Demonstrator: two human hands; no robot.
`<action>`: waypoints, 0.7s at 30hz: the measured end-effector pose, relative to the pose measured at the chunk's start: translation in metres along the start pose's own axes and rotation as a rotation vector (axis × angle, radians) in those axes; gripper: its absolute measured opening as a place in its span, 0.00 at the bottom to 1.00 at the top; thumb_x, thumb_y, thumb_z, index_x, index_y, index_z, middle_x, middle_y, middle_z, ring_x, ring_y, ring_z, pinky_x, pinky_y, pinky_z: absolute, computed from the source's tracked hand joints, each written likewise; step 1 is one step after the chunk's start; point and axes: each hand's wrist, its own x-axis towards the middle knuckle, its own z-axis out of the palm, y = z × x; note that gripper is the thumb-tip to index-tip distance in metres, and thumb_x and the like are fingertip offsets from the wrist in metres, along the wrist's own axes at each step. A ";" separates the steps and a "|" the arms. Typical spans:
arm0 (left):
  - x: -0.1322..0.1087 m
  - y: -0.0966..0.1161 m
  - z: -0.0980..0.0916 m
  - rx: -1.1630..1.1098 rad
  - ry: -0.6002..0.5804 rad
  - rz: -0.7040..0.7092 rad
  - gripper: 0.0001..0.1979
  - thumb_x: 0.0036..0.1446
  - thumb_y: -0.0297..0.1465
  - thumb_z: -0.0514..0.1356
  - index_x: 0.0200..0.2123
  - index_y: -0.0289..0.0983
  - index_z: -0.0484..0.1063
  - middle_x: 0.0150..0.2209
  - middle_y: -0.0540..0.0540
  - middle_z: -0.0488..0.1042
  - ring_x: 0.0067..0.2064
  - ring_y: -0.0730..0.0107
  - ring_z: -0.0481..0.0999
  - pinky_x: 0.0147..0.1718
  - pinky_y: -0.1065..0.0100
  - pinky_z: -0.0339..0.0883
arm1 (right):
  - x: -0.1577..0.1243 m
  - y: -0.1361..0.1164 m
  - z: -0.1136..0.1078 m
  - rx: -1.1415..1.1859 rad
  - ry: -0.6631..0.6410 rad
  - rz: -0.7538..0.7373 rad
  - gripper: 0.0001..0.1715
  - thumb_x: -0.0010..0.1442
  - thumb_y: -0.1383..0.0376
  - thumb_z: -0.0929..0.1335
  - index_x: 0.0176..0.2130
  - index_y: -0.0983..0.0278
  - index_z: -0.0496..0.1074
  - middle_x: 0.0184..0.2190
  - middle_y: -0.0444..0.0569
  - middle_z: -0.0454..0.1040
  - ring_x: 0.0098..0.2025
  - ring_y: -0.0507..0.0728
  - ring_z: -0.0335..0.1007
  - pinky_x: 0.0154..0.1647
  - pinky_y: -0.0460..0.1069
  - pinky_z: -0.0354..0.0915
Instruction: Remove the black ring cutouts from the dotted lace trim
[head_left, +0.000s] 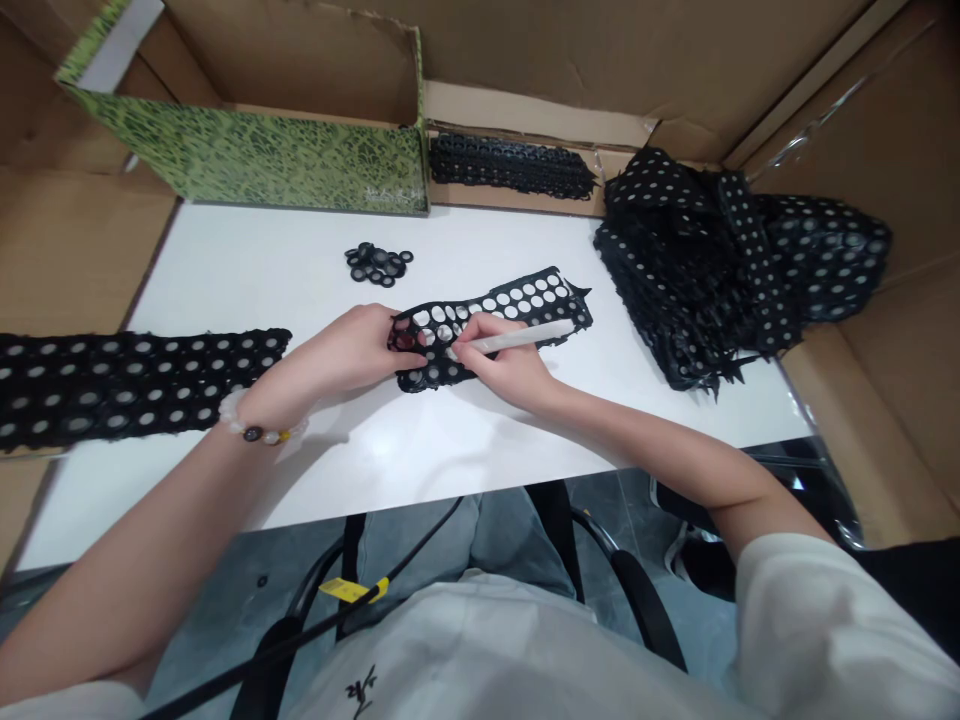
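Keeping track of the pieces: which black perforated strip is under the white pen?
The short piece held between the left hand and right hand, with the white pen over it; the long strip and the heap lie apart.

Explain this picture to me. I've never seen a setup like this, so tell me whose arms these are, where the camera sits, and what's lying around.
There's no machine here. These are a person's own bare arms, seen from a camera worn on their head, looking forward and down. Their left hand grips a black perforated strip, while their right hand holds a white pen with its tip at the strip. On the white table lie a small pile of black rings, a longer perforated strip and a heap of similar strips. A green patterned box stands at the far edge, among cardboard.
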 end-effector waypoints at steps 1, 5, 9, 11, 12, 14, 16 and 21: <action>0.000 0.000 0.000 0.010 0.020 -0.006 0.13 0.50 0.43 0.66 0.30 0.39 0.78 0.29 0.48 0.81 0.32 0.61 0.78 0.30 0.68 0.63 | 0.000 0.000 0.000 0.010 0.007 0.010 0.11 0.60 0.59 0.70 0.28 0.59 0.67 0.25 0.43 0.73 0.30 0.55 0.67 0.35 0.51 0.62; 0.001 0.002 -0.002 0.045 -0.024 -0.061 0.14 0.50 0.43 0.68 0.25 0.39 0.76 0.23 0.48 0.77 0.28 0.63 0.74 0.28 0.67 0.61 | -0.001 0.002 -0.001 0.039 0.026 0.007 0.13 0.63 0.56 0.71 0.30 0.59 0.68 0.26 0.44 0.75 0.30 0.56 0.70 0.35 0.52 0.64; 0.002 0.003 -0.003 -0.022 -0.087 -0.082 0.15 0.48 0.45 0.70 0.27 0.38 0.79 0.24 0.49 0.76 0.27 0.65 0.71 0.29 0.68 0.62 | -0.001 0.005 -0.001 0.022 0.020 -0.039 0.12 0.63 0.57 0.71 0.31 0.60 0.70 0.28 0.44 0.76 0.31 0.55 0.69 0.35 0.51 0.63; 0.002 0.002 -0.002 -0.071 -0.089 -0.070 0.17 0.47 0.46 0.71 0.30 0.38 0.80 0.26 0.48 0.79 0.28 0.65 0.72 0.29 0.68 0.62 | -0.001 0.004 -0.001 0.007 0.021 -0.045 0.11 0.62 0.59 0.71 0.31 0.60 0.71 0.28 0.45 0.76 0.31 0.55 0.69 0.35 0.51 0.62; 0.002 0.001 -0.001 -0.092 -0.082 -0.058 0.17 0.48 0.46 0.71 0.31 0.38 0.81 0.27 0.48 0.79 0.29 0.65 0.72 0.29 0.68 0.63 | -0.001 0.004 -0.001 0.002 0.018 -0.042 0.10 0.62 0.59 0.71 0.31 0.61 0.71 0.28 0.45 0.76 0.32 0.55 0.69 0.35 0.51 0.62; 0.002 0.000 0.002 -0.120 -0.058 -0.038 0.16 0.48 0.45 0.70 0.32 0.38 0.81 0.28 0.48 0.80 0.29 0.65 0.73 0.29 0.68 0.63 | 0.000 0.003 -0.001 -0.002 0.010 -0.034 0.11 0.61 0.58 0.71 0.31 0.61 0.72 0.28 0.45 0.76 0.32 0.55 0.69 0.36 0.51 0.62; 0.002 -0.001 0.003 -0.130 -0.040 -0.023 0.16 0.49 0.45 0.69 0.32 0.38 0.80 0.28 0.48 0.79 0.29 0.65 0.73 0.29 0.68 0.63 | 0.001 0.002 -0.001 0.001 0.004 -0.030 0.11 0.61 0.57 0.71 0.30 0.60 0.71 0.28 0.45 0.76 0.32 0.55 0.68 0.35 0.51 0.62; 0.002 -0.001 0.006 -0.135 -0.012 -0.013 0.15 0.50 0.44 0.68 0.31 0.38 0.80 0.29 0.48 0.80 0.31 0.64 0.74 0.30 0.68 0.63 | 0.001 0.001 -0.001 -0.027 0.001 -0.041 0.11 0.62 0.59 0.70 0.30 0.60 0.69 0.28 0.45 0.74 0.31 0.55 0.67 0.35 0.51 0.61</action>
